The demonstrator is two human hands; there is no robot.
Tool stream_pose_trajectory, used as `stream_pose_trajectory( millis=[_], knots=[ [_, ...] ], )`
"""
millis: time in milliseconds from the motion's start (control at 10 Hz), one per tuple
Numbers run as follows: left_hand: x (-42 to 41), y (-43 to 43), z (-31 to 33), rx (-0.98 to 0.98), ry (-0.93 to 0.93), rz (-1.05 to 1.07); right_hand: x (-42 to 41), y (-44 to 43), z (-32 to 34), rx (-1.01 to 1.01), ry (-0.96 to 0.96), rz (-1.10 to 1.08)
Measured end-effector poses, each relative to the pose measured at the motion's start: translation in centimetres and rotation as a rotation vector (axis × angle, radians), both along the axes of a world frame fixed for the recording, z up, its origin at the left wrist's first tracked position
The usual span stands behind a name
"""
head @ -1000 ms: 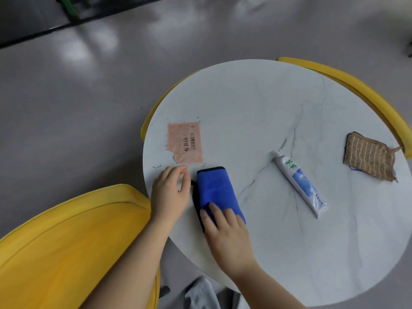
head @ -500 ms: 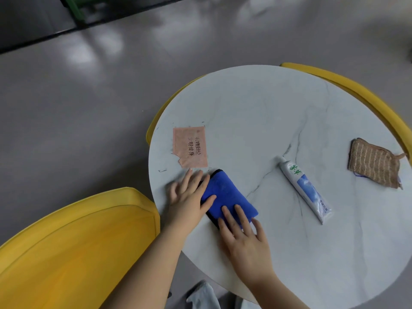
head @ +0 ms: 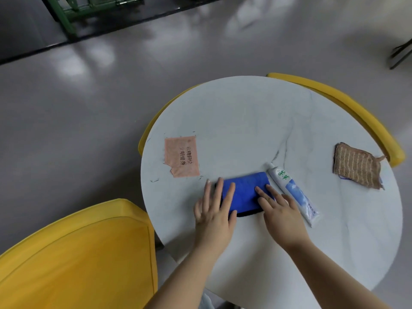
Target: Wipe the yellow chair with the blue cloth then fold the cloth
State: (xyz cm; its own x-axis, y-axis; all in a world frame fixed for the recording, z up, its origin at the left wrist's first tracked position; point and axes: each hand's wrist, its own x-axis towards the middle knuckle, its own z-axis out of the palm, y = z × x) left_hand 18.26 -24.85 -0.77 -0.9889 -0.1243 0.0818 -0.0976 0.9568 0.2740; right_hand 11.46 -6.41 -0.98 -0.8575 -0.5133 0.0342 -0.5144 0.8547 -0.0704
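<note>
The blue cloth (head: 244, 191) lies folded into a small rectangle on the round white marble table (head: 245, 121). My left hand (head: 215, 208) rests flat on its left end, fingers spread. My right hand (head: 279, 211) presses flat on its right end. Neither hand grips the cloth. The yellow chair (head: 73, 259) stands at the lower left, its seat beside the table's edge.
A toothpaste tube (head: 292, 192) lies right against the cloth's right side. A brown striped cloth (head: 356, 166) sits at the table's right. A pink paper label (head: 181, 159) is stuck at the left. Another yellow chair (head: 347, 112) curves behind the table.
The cloth has turned from lengthwise to crosswise and slid right, up to the toothpaste tube. Both hands moved with it and now lie flat on its two ends.
</note>
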Motion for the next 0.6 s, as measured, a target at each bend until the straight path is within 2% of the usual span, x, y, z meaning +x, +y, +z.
stream_pose_trajectory(
  millis=[100, 300, 400, 500, 600],
  knots=[
    [-2.0, -1.1, -1.4, -0.117, -0.070, -0.159, 0.5, -0.1, -0.5, -0.046, -0.016, -0.018],
    [-2.7, -1.9, -2.4, -0.202, -0.199, -0.200, 0.7, -0.1, -0.5, -0.128, -0.113, -0.074],
    [-3.0, -2.4, -1.1, -0.193, -0.276, -0.230, 0.3, 0.5, 0.7, -0.087, -0.217, -0.058],
    [-3.5, -2.7, 1.3, -0.125, -0.324, -0.235, -0.5, 0.9, 1.2, -0.173, -0.307, -0.055],
    [-3.8, -2.9, 3.5, 0.232, -0.405, -0.125, -1.0, 1.1, 3.6, -0.463, -0.389, -0.240]
  ],
)
